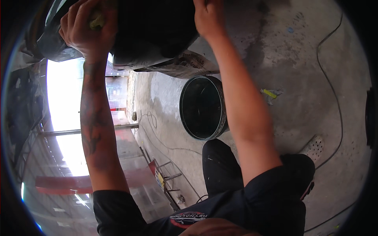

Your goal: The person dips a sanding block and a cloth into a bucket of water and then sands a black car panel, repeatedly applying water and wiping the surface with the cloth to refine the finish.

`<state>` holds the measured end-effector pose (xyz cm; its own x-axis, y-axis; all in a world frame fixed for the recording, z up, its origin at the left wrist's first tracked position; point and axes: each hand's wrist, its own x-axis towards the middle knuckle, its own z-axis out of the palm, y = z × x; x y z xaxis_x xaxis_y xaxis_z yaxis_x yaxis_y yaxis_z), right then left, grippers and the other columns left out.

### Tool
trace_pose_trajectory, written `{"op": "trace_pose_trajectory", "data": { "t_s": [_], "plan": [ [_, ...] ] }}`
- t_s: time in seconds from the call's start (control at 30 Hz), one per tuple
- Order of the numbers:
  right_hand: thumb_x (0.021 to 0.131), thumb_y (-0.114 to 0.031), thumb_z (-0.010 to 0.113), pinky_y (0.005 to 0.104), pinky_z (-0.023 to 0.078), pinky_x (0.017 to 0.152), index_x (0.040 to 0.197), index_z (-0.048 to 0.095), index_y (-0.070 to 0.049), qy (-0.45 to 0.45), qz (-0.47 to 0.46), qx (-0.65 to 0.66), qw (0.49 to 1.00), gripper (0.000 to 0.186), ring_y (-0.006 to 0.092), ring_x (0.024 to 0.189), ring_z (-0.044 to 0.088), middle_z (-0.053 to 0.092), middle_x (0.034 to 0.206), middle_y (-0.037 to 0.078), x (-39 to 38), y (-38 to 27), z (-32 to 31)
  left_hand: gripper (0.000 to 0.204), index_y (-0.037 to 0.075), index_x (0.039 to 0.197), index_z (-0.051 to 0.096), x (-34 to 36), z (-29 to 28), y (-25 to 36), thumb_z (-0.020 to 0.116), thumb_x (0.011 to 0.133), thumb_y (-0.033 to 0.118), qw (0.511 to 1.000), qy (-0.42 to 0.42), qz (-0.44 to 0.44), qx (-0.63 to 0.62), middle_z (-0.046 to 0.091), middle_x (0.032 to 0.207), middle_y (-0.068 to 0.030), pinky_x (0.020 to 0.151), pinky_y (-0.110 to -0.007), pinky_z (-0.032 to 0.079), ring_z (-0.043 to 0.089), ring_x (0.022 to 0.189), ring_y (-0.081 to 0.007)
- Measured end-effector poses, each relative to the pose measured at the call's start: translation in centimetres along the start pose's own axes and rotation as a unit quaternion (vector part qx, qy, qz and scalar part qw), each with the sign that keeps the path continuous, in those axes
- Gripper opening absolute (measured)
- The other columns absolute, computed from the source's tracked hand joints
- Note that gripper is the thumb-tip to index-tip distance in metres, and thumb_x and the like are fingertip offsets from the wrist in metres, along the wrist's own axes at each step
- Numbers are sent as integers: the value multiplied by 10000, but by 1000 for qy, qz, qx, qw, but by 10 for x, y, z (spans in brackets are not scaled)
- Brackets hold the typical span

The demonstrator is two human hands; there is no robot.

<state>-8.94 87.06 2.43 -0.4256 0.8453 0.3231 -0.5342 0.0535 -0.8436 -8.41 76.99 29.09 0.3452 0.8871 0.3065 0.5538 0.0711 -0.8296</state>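
Observation:
My left hand [88,33] is at the upper left, its fingers curled against a glossy black panel [153,31] that looks like vehicle bodywork. A small yellow-green thing [96,21] shows between its fingers and thumb; its kind is unclear. Beside the panel's right edge is my right hand [208,19], with its fingers mostly cut off by the top of the picture. Whether it grips anything cannot be seen. Printed paper [191,63] hangs along the panel's lower edge. Below that stands a dark round bucket [202,108], close to my right forearm and my knee.
A dark cable [321,63] curves across the concrete floor [291,118] on the right. Near my right forearm lies a yellow-and-white scrap [270,93]. Thin cords [169,148] run behind the bucket. At the lower left stands a metal frame [169,177].

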Motion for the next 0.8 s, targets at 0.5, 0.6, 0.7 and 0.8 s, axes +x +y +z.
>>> {"op": "trace_pose_trajectory", "data": {
  "t_s": [0.5,0.6,0.7,0.8],
  "plan": [
    [1042,-493,437,575,216,1194,1580,248,7,-3,-32,-74,997,759,387,1508,260,250,1647,209,-71,-63,17,96,130,847,692,13,-6,30,744,771,103,1000,-4,-13,6,698,906,-25,803,-376,444,634,854,-219],
    [883,-533,649,742,129,1146,1553,386,-129,-119,-115,-147,975,825,354,1530,213,235,1667,104,-145,-67,32,132,110,753,607,23,1,41,710,735,30,1000,-10,-10,16,627,827,-46,755,-391,413,566,797,-243],
    [853,-589,664,731,125,1143,1551,386,-134,-108,-207,-243,941,878,369,1526,217,269,1654,114,-145,-64,33,154,120,732,590,25,-1,42,712,725,27,999,-29,-1,37,608,800,-31,739,-382,401,558,781,-235],
    [861,-561,665,759,140,1127,1545,405,-184,-61,-163,-171,970,823,319,1518,238,313,1632,48,-85,-98,30,160,126,719,583,28,-13,41,708,719,26,995,-69,-15,64,592,777,-16,721,-376,391,551,762,-228]
  ]
}}
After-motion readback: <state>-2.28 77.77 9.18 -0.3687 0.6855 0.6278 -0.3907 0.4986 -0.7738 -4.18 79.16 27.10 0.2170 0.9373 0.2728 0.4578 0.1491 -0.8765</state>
